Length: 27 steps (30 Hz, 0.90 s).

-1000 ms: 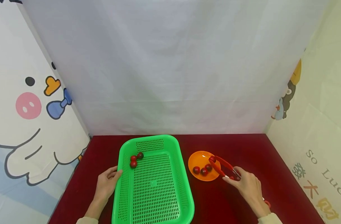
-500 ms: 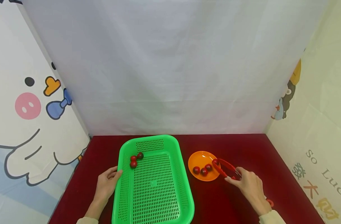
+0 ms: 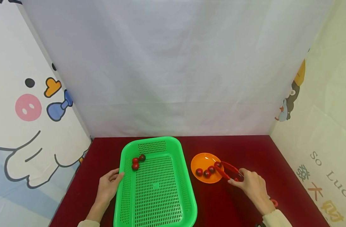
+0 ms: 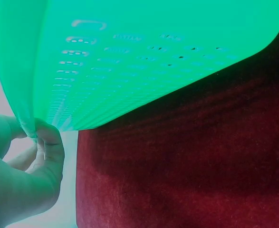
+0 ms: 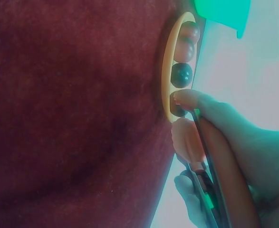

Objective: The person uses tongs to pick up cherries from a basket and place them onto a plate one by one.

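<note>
A green perforated basket (image 3: 156, 189) sits on the red tablecloth, with three cherry tomatoes (image 3: 135, 166) in its far left corner. My left hand (image 3: 109, 186) grips the basket's left rim; in the left wrist view the thumb (image 4: 46, 142) pinches the rim of the basket (image 4: 153, 57). My right hand (image 3: 251, 187) holds red tongs (image 3: 228, 170). The tongs' tips stand on either side of a tomato (image 3: 217, 164) at the right edge of the orange plate (image 3: 202, 160). In the right wrist view that tomato (image 5: 178, 112) lies between the tongs' tips (image 5: 187, 99).
Three more tomatoes (image 3: 206, 173) lie on the orange plate, seen edge-on in the right wrist view as tomatoes (image 5: 182, 75) on the plate (image 5: 166, 71). White cloth walls with cartoon prints close in the back and both sides. The red tablecloth (image 3: 247, 151) reaches those walls.
My right hand has drawn slightly right and nearer, so the tongs' tips and their tomato shifted a little toward the plate's right edge. My left hand and the basket stayed put.
</note>
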Available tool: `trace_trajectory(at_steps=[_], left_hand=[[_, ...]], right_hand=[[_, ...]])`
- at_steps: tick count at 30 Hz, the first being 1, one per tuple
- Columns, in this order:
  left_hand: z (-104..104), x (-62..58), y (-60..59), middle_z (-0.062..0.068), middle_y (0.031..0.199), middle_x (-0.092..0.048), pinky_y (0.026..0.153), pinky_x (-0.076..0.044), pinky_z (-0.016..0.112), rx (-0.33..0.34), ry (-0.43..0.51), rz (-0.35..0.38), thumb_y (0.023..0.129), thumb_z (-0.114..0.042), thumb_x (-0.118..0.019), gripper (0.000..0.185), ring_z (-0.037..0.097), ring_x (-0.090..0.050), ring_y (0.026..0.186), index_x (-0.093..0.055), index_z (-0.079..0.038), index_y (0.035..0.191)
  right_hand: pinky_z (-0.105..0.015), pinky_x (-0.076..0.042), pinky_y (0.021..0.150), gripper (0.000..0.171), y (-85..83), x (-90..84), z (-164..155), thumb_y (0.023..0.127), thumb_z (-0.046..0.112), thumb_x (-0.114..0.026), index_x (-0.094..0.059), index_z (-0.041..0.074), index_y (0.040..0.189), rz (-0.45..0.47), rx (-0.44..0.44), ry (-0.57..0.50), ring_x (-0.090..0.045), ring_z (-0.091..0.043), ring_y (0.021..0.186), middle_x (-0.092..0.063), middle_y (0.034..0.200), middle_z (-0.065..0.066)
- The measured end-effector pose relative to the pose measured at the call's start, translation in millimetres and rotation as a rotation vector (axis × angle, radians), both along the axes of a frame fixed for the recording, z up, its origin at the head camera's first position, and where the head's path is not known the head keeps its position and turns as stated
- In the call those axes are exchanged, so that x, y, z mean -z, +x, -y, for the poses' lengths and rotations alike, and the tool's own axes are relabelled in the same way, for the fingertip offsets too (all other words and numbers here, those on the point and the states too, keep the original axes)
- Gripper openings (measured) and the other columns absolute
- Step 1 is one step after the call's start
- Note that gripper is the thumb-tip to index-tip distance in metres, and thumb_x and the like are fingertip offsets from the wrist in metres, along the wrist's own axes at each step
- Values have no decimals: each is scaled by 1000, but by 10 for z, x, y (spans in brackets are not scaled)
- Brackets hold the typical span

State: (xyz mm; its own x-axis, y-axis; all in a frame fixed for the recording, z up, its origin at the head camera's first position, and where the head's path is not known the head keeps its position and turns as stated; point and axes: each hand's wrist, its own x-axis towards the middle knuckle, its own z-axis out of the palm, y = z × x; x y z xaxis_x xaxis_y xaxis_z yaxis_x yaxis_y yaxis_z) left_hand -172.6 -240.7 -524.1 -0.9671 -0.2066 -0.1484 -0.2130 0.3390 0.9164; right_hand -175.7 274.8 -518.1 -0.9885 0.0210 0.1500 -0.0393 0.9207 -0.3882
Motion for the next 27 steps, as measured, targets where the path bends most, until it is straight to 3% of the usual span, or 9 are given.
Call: trace_trajectory(at_steps=[4,13,21,27], left_hand=[[-9,-2,-5,24,124,-66,73,-54,23,1,-5,-3,106,-22,-60,46,11,-66,95,-55,4,144],[-18,-3,-20,25,125,-66,74,-53,24,1,-15,3,106,-23,-60,47,33,-66,109,-54,5,144],[-2,9,-23,25,124,-66,74,-55,27,-3,-29,14,106,-24,-60,49,34,-66,109,-54,5,144],[-6,-3,-13,26,122,-67,72,-54,24,-2,-25,7,106,-22,-60,47,29,-68,104,-54,6,144]], right_hand=[[-30,-33,49,59,9,-16,-23,77,44,-91,-72,-6,104,5,3,3,-38,-15,55,-46,60,1],[-31,-34,47,57,22,-74,-44,75,45,-92,-73,-3,99,-34,-1,-15,-39,-15,53,-50,60,1],[-29,-34,47,63,-22,-147,32,76,46,-91,-73,-4,109,-60,-8,-67,-38,-15,54,-54,61,1],[-30,-43,52,63,-65,-201,119,78,47,-90,-73,-3,113,-83,-4,-87,-45,-17,58,-72,84,-13]])
